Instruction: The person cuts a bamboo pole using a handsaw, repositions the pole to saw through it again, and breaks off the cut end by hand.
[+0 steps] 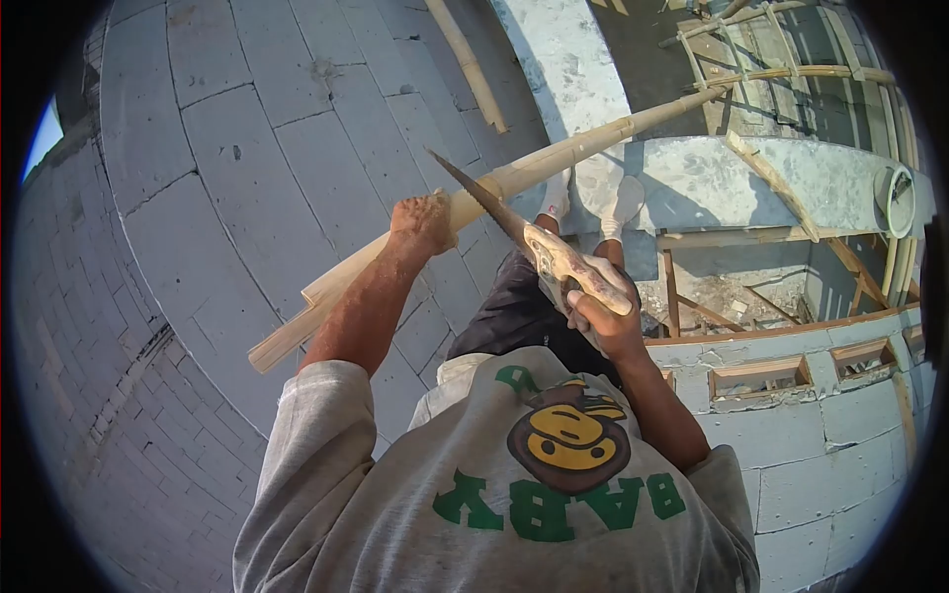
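A long bamboo pole [578, 147] runs diagonally from the lower left to the upper right in the head view. Its near end looks split or stepped into two pieces. My left hand [423, 223] is closed around the pole, left of the saw. My right hand [605, 314] grips the worn wooden handle of a handsaw [563, 259]. The saw's dark, tapering blade lies across the pole, with its tip past the far side. Whether the teeth are in a cut, I cannot tell.
My feet are on a pale concrete ledge [593, 89]. A grey block wall [257, 138] rises at the left. Another bamboo pole [470, 69] lies near the top. At right are a debris-strewn opening [746, 282], a wooden strip [776, 188], a white bucket [899, 202] and bamboo scaffolding [806, 72].
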Tool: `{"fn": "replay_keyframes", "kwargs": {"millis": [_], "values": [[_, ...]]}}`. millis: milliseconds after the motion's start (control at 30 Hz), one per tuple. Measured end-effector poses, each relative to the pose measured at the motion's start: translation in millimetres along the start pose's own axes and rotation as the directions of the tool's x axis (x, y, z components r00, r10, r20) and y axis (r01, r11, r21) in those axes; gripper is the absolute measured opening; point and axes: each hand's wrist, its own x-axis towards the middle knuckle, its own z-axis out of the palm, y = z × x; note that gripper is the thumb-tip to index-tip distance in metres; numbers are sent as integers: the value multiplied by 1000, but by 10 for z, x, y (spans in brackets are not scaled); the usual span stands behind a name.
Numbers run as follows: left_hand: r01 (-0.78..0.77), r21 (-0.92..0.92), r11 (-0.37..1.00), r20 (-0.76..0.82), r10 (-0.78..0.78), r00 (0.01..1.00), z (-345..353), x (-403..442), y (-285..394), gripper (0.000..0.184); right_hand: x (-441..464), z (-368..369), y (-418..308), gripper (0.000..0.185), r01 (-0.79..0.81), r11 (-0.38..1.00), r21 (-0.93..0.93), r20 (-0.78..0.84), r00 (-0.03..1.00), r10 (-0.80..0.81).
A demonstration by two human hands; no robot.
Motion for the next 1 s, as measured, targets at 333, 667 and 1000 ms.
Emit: {"fn": "replay_keyframes", "kwargs": {"millis": [333,667,1000], "values": [[-26,-32,999,11,27,1000,35,56,-80,56,349,-11,-65,31,-162,968,193,74,986,150],[-71,-71,995,53,75,996,-140,92,-126,52,41,-11,-160,36,-145,942,304,-6,988,154],[30,-64,997,14,-29,999,-88,123,-90,54,583,202,-63,31,-240,896,374,90,971,223]]}}
